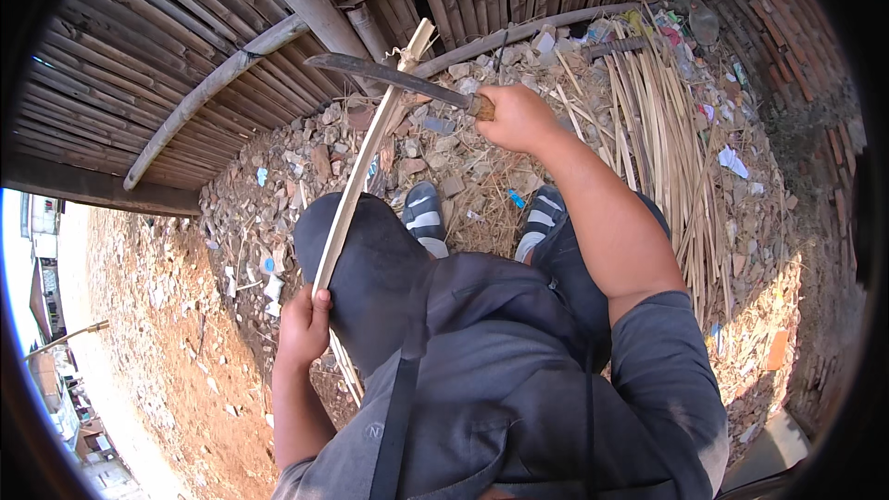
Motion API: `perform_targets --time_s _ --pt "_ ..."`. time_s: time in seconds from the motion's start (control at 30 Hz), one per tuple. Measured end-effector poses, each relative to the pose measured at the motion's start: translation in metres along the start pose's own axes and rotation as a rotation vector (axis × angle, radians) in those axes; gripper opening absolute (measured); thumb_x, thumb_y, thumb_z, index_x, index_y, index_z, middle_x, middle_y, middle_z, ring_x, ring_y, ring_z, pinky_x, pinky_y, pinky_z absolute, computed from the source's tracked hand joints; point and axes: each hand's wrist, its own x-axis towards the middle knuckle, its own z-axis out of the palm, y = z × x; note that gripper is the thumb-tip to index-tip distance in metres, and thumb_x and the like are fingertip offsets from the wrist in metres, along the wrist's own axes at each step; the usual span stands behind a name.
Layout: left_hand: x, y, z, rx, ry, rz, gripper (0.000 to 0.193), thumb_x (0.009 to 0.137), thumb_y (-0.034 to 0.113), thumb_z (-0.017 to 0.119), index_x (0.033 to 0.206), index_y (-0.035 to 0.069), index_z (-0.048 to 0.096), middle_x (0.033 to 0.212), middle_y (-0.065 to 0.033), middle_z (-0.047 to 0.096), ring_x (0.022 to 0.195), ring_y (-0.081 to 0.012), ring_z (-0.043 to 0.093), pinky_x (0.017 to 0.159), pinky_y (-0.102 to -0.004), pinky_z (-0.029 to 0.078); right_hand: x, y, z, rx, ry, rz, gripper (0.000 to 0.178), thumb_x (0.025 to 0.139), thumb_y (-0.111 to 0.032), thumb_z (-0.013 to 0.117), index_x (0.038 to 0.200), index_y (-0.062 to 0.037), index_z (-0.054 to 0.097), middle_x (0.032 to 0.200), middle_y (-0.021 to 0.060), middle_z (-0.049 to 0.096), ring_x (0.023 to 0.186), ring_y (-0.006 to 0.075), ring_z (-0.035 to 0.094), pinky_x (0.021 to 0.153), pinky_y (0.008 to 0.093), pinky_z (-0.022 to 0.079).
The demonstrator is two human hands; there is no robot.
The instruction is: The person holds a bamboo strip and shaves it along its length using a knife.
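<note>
My left hand [304, 322] is closed round the lower end of a long, pale bamboo strip [350, 193]. The strip slants up across my left thigh, its far end split and trailing thin curled shavings [407, 57]. In my right hand [519, 118] is the handle of a machete [407, 81] with a dark, slightly curved blade. That blade lies across the strip near its far end and points left. Whether its edge is cutting into the strip cannot be told.
A bundle of split bamboo strips [662, 139] lies on the rubble at right. Bamboo slat walls [167, 65] with pole supports stand ahead and left, a brick wall [787, 37] at far right. My sandalled feet [426, 213] rest on ground strewn with stones and litter.
</note>
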Motion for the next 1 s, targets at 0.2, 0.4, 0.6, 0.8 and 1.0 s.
perform_targets --time_s 0.2,0.4,0.6,0.8,1.0 --pt "0.003 -0.009 -0.001 -0.019 -0.032 -0.032 0.046 0.107 0.039 0.052 0.088 -0.002 0.061 0.07 -0.0161 0.063 0.065 -0.029 0.062 0.063 -0.0403 0.048 -0.012 -0.025 0.002 -0.048 -0.091 -0.105 0.035 0.075 -0.025 0.073 0.106 -0.0099 0.072 0.087 0.019 0.072 0.085 0.0414 0.07 0.079 0.0504 0.056" --pt "0.0 -0.003 -0.001 -0.016 0.001 -0.028 0.046 0.106 0.039 0.053 0.087 -0.002 0.061 0.069 -0.0162 0.062 0.064 -0.0293 0.061 0.063 -0.0399 0.048 -0.006 -0.036 0.013 -0.084 -0.154 -0.233 0.028 0.072 -0.023 0.072 0.096 -0.0093 0.07 0.082 0.0165 0.071 0.081 0.04 0.069 0.075 0.0507 0.055" --pt "0.004 -0.001 -0.002 0.021 -0.021 -0.046 0.047 0.107 0.04 0.052 0.087 -0.003 0.062 0.07 -0.0165 0.063 0.064 -0.0302 0.061 0.063 -0.0404 0.048 0.001 0.005 0.003 0.074 -0.054 0.037 0.037 0.075 -0.026 0.073 0.107 -0.009 0.073 0.09 0.0226 0.072 0.088 0.042 0.069 0.079 0.0485 0.055" --pt "0.004 0.003 -0.004 0.011 -0.029 -0.047 0.047 0.106 0.039 0.052 0.09 -0.004 0.062 0.071 -0.0175 0.065 0.067 -0.031 0.064 0.065 -0.0412 0.049 -0.016 -0.039 0.014 -0.057 -0.139 -0.174 0.029 0.074 -0.024 0.071 0.098 -0.008 0.069 0.081 0.0184 0.07 0.083 0.0412 0.069 0.077 0.0506 0.054" --pt "-0.001 -0.001 -0.002 0.053 0.006 -0.013 0.045 0.106 0.037 0.053 0.087 -0.003 0.061 0.071 -0.0183 0.064 0.066 -0.0329 0.063 0.063 -0.0423 0.049 0.002 -0.016 0.009 0.085 -0.103 -0.061 0.035 0.073 -0.026 0.072 0.105 -0.0109 0.072 0.091 0.0176 0.072 0.09 0.0392 0.069 0.082 0.0491 0.056"
